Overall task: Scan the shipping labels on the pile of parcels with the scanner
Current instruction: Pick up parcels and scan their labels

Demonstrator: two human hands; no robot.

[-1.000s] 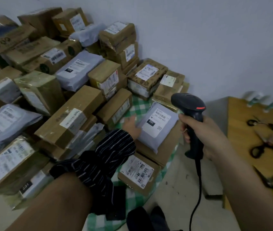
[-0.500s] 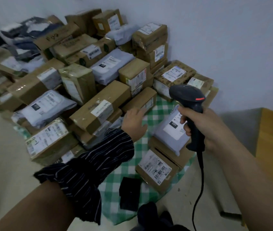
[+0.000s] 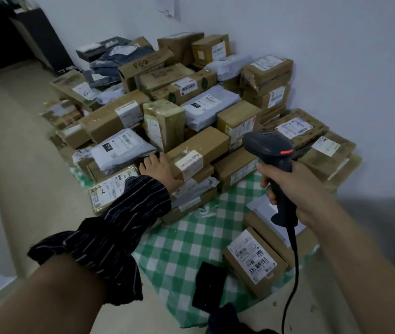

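Note:
A pile of parcels, brown cardboard boxes and grey plastic mailers with white shipping labels, fills the floor against the wall. My right hand (image 3: pixel 295 189) grips the handle of a black corded scanner (image 3: pixel 270 147), its head held above the right side of the pile. My left hand (image 3: pixel 157 167), in a dark striped sleeve, reaches into the pile's front. Its fingers lie between a grey mailer (image 3: pixel 119 150) and a long brown box (image 3: pixel 198 153) with a label on its near end; whether they grip anything is hidden. A labelled box (image 3: pixel 251 259) lies apart, near me.
A green-and-white checked cloth (image 3: pixel 186 244) lies under the parcels' near side, with a small black flat object (image 3: pixel 209 285) on it. A white wall (image 3: pixel 336 56) backs the pile. Dark furniture (image 3: pixel 23 32) stands far left. Beige floor (image 3: pixel 18 165) stretches along the left.
The view has swung left and the table with scissors is out of sight. My left hand moved left from the grey mailer at the right into the pile's front. The scanner stayed in my right hand.

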